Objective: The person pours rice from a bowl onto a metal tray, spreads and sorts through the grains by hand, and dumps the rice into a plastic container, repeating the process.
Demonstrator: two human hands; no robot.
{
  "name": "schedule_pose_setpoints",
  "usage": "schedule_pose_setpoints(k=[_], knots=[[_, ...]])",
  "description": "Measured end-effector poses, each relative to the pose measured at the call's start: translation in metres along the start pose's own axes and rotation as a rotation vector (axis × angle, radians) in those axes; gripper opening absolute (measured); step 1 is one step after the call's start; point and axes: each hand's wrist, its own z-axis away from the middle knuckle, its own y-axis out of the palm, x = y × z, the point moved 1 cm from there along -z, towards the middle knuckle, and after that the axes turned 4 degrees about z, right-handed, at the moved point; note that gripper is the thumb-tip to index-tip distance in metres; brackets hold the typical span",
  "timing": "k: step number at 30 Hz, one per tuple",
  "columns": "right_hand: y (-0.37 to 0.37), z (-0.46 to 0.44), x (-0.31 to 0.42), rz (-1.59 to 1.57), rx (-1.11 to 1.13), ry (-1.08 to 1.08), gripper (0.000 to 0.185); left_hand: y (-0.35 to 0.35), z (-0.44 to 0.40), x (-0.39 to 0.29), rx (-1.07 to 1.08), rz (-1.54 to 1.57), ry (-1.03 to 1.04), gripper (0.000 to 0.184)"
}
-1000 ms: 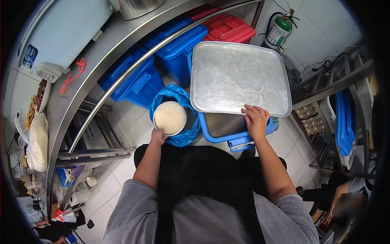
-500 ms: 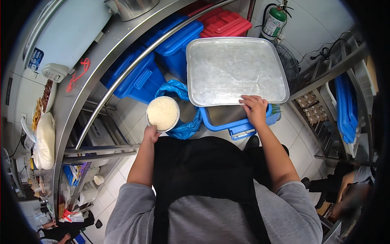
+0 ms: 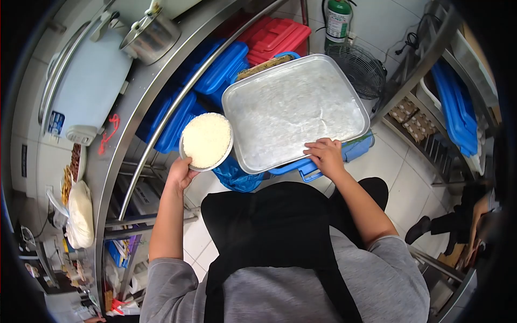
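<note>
Left hand [image 3: 182,173]: grasping a metal bowl [image 3: 225,157], thumb over rim, left of the tray; contact with the tray's edge cannot be told.
Rice [image 3: 207,139]: white, filling the bowl close to its rim; best kept level, with slow wrist movement, as tilting would likely spill grains.
Right hand [image 3: 326,156]: fingers laid over the tray's near rim; thumb's hold beneath cannot be told. Steady, even pressure advisable.
Metal tray [image 3: 293,110]: landmark; bare, on a blue bin [image 3: 358,148] partly showing below. Clearance between bowl and tray edge worth watching.
Blue bag [image 3: 237,176]: below the tray's near-left corner.
Table [image 3: 132,102]: steel, farther left of the tray.
</note>
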Motion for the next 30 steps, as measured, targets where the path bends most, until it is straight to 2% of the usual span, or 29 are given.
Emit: schedule_pose_setpoints(k=[3,6,9,11,12,13,15,17,20,21,23,26,29,30], knots=[[0.004,0.004,0.002,-0.003,-0.038,0.004,0.019,0.042,-0.016,-0.014,0.05,-0.078,-0.009,0.048],[0.006,0.005,0.001,-0.01,-0.032,-0.01,0.02,0.097,-0.026,-0.024,0.168,-0.263,0.094,0.057],[0.008,0.006,-0.001,-0.022,-0.021,-0.005,0.019,0.144,-0.035,-0.028,0.144,-0.389,0.178,0.063],[0.009,0.007,-0.002,-0.009,-0.043,-0.006,0.019,0.168,-0.027,-0.038,0.091,-0.478,0.286,0.067],[0.01,0.007,-0.003,-0.007,-0.047,-0.015,0.019,0.173,-0.032,-0.04,0.086,-0.591,0.409,0.068],[0.011,0.007,-0.003,-0.005,-0.05,-0.025,0.019,0.176,-0.038,-0.041,0.094,-0.597,0.405,0.068],[0.012,0.008,-0.005,0.009,-0.052,-0.029,0.02,0.183,-0.042,-0.045,-0.092,-1.171,1.046,0.069],[0.013,0.007,-0.005,0.008,-0.066,-0.049,0.02,0.203,-0.008,-0.058,-0.128,-1.139,0.992,0.069],[0.011,0.008,-0.004,0.012,-0.077,-0.054,0.02,0.217,0.023,-0.076,-0.196,-1.154,1.151,0.07],[0.011,0.008,-0.004,0.01,-0.073,-0.055,0.02,0.219,0.032,-0.086,-0.197,-1.154,1.146,0.07],[0.011,0.008,-0.005,0.011,-0.052,-0.049,0.021,0.222,0.051,-0.104,-0.195,-1.126,1.223,0.077],[0.009,0.007,-0.004,0.014,-0.034,-0.037,0.021,0.218,0.061,-0.12,-0.222,-0.858,1.659,0.073],[0.01,0.007,-0.004,0.011,-0.043,-0.033,0.019,0.212,0.062,-0.116,-0.224,-0.763,1.836,0.074],[0.009,0.005,-0.003,0.013,-0.04,-0.035,0.019,0.209,0.057,-0.108,-0.211,-0.836,1.698,0.074]])
